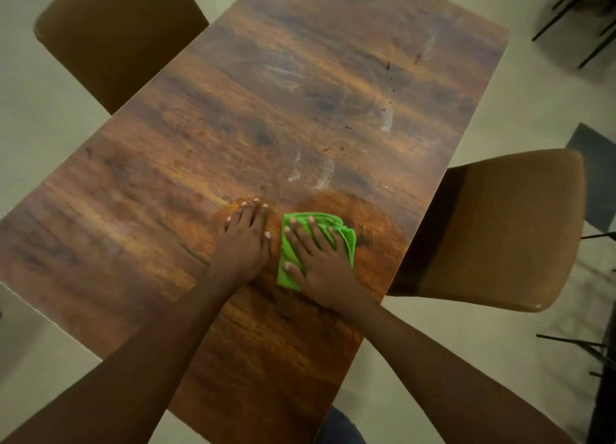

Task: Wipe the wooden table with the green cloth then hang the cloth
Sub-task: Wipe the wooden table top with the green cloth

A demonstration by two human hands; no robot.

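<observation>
From my remote seat, both forearms come in from the bottom of the frame onto the wooden table (300, 93), whose long axis runs from lower left to upper right.

The right hand (320, 260) lies flat at lower centre with its fingers straight and spread. It presses down on the green cloth (348, 243) and grips nothing. The cloth is folded into a rough rectangle, flat on the tabletop near the table's right edge. Its long axis runs up the frame with a slight lean to the right, much the way the fingers point. Green shows to the left of the thumb, beyond the fingertips and along the right side.

Just left of it, apart from the cloth, the left hand (245, 240) rests palm down on bare wood, fingers straight and close together, holding nothing.

A darker, glossy patch (366, 217) curves around the cloth. Further up I see white smears (325, 177), then small dark spots (388, 65) toward the upper right.

One brown chair (506, 230) stands against the table's right edge, and another brown chair (116, 37) is at the upper left.
</observation>
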